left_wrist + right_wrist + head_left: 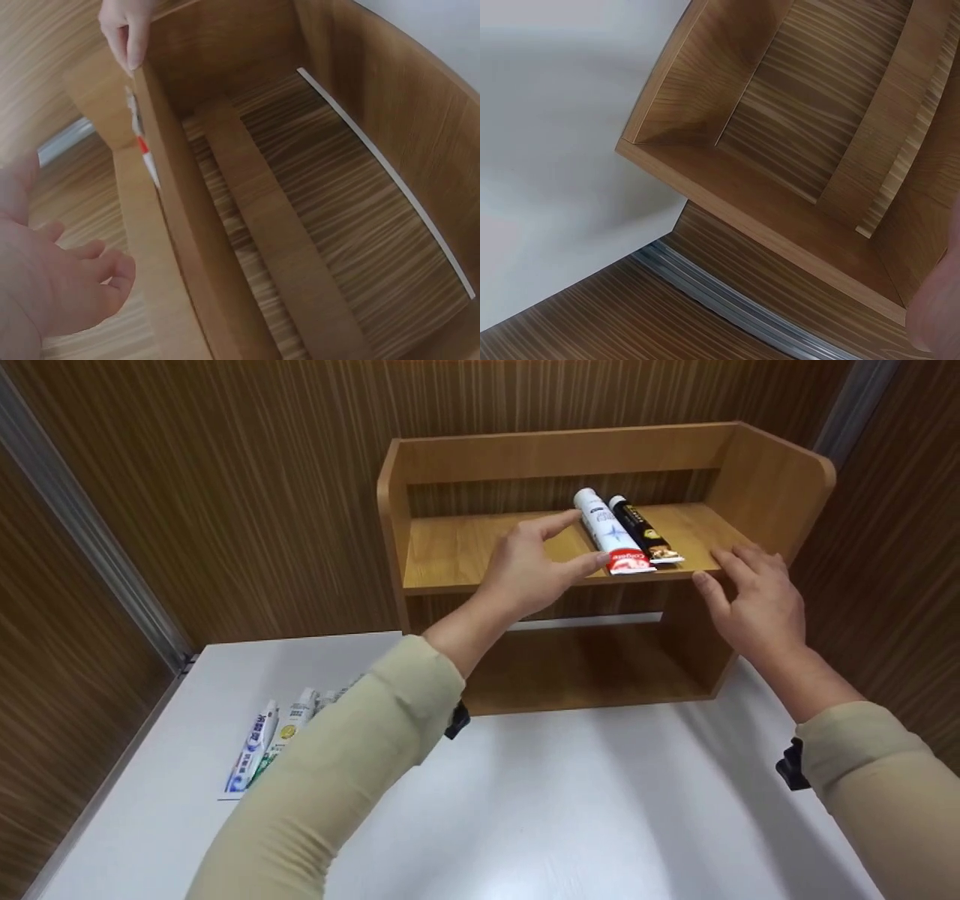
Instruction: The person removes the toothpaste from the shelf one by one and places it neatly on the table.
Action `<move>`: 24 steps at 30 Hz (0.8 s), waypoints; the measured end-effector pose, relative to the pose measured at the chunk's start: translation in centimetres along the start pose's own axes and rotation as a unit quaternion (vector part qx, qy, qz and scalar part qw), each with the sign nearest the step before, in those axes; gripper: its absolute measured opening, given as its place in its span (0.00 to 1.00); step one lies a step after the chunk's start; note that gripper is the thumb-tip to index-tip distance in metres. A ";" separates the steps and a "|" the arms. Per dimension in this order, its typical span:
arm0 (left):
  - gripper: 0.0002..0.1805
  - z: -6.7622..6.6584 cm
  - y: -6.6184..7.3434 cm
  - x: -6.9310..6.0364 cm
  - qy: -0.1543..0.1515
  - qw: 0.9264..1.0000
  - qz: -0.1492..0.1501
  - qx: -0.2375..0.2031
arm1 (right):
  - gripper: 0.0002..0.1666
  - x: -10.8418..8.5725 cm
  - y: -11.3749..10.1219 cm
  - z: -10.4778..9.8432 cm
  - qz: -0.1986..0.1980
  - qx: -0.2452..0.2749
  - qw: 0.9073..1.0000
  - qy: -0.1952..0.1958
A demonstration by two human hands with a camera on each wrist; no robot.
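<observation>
Beige fabric sleeves with turned-back cuffs [352, 765] lie nearest the head camera, leading up to a light-brown wooden two-tier shelf [465, 551]. On its upper board, near the front edge, lies a white toothpaste tube with a red flat end [609, 529], close beside a slimmer black tube with a pale flat end [641, 529]. Their long axes run roughly parallel, from caps at the back left to flat ends at the front right. The left hand [527, 566] is nearer the white tube, which lies just right of its widely spread thumb and forefinger; it grasps nothing, though whether the thumb tip touches the red end, I cannot tell. That lengthwise slant probably matters most for aligning the pair. The right hand [761, 600] rests unclenched at the board's front edge, right of the black tube.
</observation>
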State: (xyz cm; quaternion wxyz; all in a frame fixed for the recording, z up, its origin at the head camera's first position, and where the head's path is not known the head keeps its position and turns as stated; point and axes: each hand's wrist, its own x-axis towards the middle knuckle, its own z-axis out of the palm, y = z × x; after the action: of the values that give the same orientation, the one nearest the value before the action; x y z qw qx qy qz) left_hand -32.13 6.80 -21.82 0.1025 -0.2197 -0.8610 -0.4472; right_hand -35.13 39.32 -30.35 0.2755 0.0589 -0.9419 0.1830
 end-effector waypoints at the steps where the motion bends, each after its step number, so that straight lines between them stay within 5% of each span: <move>1: 0.41 0.4 0.0 0.3 -0.001 1.000 0.002 0.003 | 0.39 0.0 0.0 0.0 0.000 0.000 1.000 0.000; 8: 0.46 2.9 -0.3 2.1 -0.006 0.999 0.043 0.032 | 0.38 -0.1 -0.1 0.1 -0.012 0.001 1.000 0.014; 14: 0.54 5.1 -0.1 3.2 -0.012 0.995 0.044 0.083 | 0.39 -0.2 -0.1 0.0 -0.001 0.000 1.000 0.000; 24: 0.56 6.8 -1.1 4.4 -0.015 0.972 0.027 0.234 | 0.38 -0.3 -0.5 0.2 -0.010 0.002 1.000 0.010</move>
State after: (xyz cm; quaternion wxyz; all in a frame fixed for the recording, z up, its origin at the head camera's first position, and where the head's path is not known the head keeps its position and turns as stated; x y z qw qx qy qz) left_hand -36.36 13.08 -24.95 0.1502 -0.2195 -0.9368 -0.2275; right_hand -34.88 38.84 -30.48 0.2866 0.0671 -0.9381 0.1827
